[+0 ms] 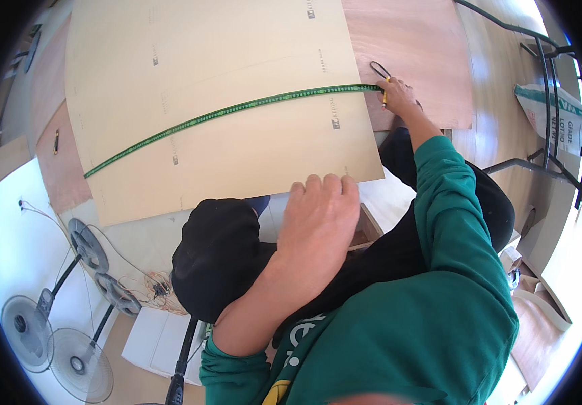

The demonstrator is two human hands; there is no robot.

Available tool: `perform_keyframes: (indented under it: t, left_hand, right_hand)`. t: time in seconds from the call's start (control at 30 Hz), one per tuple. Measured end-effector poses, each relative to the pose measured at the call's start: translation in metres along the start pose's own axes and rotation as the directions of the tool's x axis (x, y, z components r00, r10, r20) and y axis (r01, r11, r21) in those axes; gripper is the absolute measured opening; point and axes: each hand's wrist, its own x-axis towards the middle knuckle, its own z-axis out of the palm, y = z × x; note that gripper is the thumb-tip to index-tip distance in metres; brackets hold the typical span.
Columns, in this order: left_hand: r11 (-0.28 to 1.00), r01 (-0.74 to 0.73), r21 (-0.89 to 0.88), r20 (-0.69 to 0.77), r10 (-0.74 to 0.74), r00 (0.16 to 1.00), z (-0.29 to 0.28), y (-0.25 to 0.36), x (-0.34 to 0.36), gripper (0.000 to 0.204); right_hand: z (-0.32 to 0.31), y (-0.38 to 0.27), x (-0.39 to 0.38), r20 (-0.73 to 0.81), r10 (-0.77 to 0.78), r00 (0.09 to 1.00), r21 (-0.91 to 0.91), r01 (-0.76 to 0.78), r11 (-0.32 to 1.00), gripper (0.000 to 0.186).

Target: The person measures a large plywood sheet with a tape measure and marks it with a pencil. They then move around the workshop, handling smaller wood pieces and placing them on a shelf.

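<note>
A long green tape measure (237,108) is drawn out across a large cream-coloured board (237,40). Its blade runs from the board's left edge to the right edge, bowing slightly. My right hand (400,96) is closed around the tape measure's yellow-and-black end just beyond the board's right edge, and a dark cord loop sticks out past the fingers. My left hand (321,219) is at the board's near edge, over my lap, with its fingers curled under. The back of that hand faces up, so whatever the fingers may hold is hidden.
Reddish plywood sheets (419,40) lie under the board. A yellow-and-black cutter knife (56,142) rests on the plywood at left. Fan parts (28,331) and a white box (159,341) stand lower left. At right are a black metal frame (546,88) and a white-green sack (554,118).
</note>
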Motion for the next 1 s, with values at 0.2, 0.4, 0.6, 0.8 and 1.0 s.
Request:
perform_keyframes:
  t: [0.2, 0.4, 0.6, 0.8, 1.0]
  left_hand:
    - [0.998, 0.0, 0.063, -0.017, 0.001, 1.0, 0.002, -0.001, 0.007, 0.03]
    - [0.999, 0.002, 0.049, 0.0, -0.002, 1.0, 0.003, 0.0, 0.015, 0.032]
    - [0.996, 0.082, -0.029, 0.07, -0.08, 0.994, 0.0, 0.004, 0.017, 0.026]
    - [1.0, 0.016, 0.0, -0.012, -0.016, 1.0, 0.001, 0.003, 0.018, 0.023]
    - [0.999, 0.028, -0.019, 0.009, -0.028, 1.0, 0.001, 0.002, 0.018, 0.024]
  right_hand:
    - [0.017, -0.007, -0.001, -0.112, 0.037, 0.993, 0.007, -0.036, 0.999, 0.038]
    - [0.022, -0.008, -0.004, -0.135, 0.05, 0.99, 0.075, -0.04, 0.996, 0.034]
    - [0.024, -0.006, -0.005, -0.15, 0.034, 0.988, 0.085, -0.021, 0.996, 0.034]
    - [0.022, -0.006, -0.004, -0.14, 0.037, 0.989, 0.086, -0.025, 0.996, 0.034]
    - [0.021, -0.006, -0.002, -0.135, 0.03, 0.99, 0.083, -0.019, 0.996, 0.035]
